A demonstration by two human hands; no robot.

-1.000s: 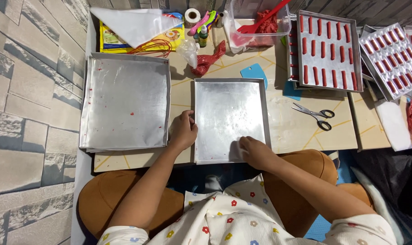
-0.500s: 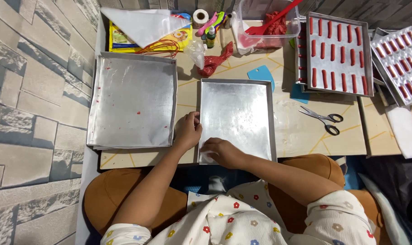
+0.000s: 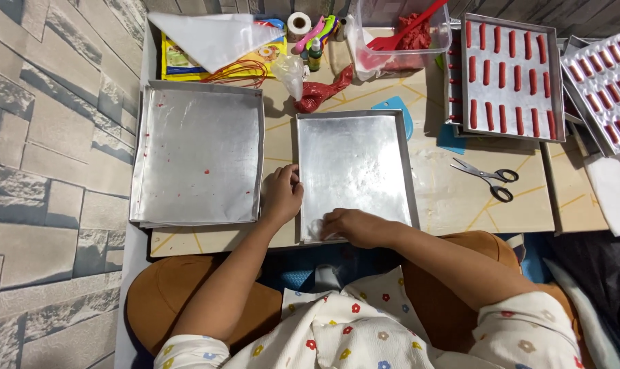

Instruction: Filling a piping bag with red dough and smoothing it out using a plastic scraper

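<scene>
Sliding leftward since a second ago, the right hand [image 3: 351, 227] now presses a small pale wad [image 3: 318, 229] with curled fingers onto the near left corner of the empty metal tray [image 3: 354, 164]. Its left edge is gripped by the left hand [image 3: 281, 195]. Scissors [image 3: 486, 179] lie on the table [image 3: 453, 205] nearby, right of the tray.
</scene>
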